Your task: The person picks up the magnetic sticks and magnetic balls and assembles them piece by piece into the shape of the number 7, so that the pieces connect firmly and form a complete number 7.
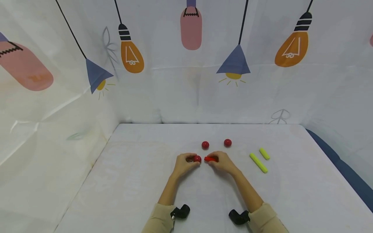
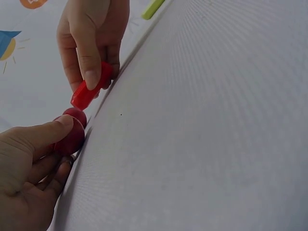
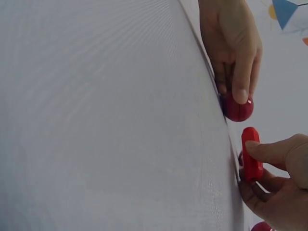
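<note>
Red ball (image 1: 197, 159) and red stick (image 1: 210, 159) held end to end, a narrow gap between

Both items are located just below the middle of the head view, over the table (image 1: 131, 181). The ball is at the left, the stick at the right; they are close but not touching. The left hand (image 1: 185, 165) grasps the ball between thumb and fingers. The right hand (image 1: 222, 162) pinches the stick, thumb on one side and fingers on the other; one end of the stick points towards the ball. The right wrist view shows the stick to be faceted.

Immediately above the hands in the head view, two further balls lie on the table: a near ball (image 1: 205, 145) and, to its right, a far ball (image 1: 228, 142). Right of centre lie two yellow-green pieces, both slanting: a long stick (image 1: 258, 163) and, at its upper right, a short stick (image 1: 264, 153).

At the lower edge of the frame, beige sleeves (image 1: 158, 218) are noted, with a black device at each wrist. A white sheet (image 1: 175, 94) printed with lamps and bulbs fills the upper half
</note>
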Action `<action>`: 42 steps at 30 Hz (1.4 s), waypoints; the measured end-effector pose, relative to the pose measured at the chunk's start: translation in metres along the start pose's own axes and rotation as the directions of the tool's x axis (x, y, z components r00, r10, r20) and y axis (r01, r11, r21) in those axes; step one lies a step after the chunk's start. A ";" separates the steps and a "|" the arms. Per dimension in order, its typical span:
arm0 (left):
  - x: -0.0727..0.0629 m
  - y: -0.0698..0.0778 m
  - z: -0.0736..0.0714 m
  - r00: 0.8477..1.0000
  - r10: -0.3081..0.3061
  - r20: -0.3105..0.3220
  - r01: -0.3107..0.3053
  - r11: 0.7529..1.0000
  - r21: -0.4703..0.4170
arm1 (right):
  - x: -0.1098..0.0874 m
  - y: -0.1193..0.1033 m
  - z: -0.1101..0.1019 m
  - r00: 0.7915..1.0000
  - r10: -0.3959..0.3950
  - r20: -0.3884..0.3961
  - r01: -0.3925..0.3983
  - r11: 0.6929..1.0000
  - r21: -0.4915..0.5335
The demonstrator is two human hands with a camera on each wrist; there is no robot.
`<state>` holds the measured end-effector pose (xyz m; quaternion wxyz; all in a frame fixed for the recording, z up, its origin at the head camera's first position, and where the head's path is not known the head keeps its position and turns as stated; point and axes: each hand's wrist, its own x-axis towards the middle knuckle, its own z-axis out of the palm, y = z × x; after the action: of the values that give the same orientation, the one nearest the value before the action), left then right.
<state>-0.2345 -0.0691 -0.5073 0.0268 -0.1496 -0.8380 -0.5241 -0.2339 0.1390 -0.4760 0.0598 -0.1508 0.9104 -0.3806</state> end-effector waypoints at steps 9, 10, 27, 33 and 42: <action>-0.001 -0.001 0.000 1.000 0.013 -0.004 -0.013 1.000 -0.016 | 0.003 0.000 0.004 0.999 -0.052 0.010 0.052 0.999 -0.003; -0.001 -0.001 0.000 1.000 0.014 -0.005 -0.014 1.000 -0.016 | 0.003 0.000 0.004 0.998 -0.057 0.010 0.057 0.998 -0.004; 0.001 -0.002 0.002 1.000 0.024 -0.001 -0.024 0.999 -0.039 | 0.004 -0.004 0.006 0.998 -0.069 0.008 0.069 0.998 0.002; 0.000 -0.002 0.002 1.000 0.010 -0.002 -0.010 1.000 -0.018 | 0.004 -0.004 0.007 0.998 -0.057 0.002 0.057 0.998 0.004; -0.001 -0.002 0.000 1.000 0.014 -0.004 -0.014 0.999 -0.033 | 0.001 -0.005 0.009 0.999 -0.033 -0.031 0.033 0.999 0.014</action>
<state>-0.2339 -0.0697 -0.5093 0.0297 -0.1547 -0.8282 -0.5378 -0.2322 0.1295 -0.4790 0.0408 -0.1596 0.9057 -0.3905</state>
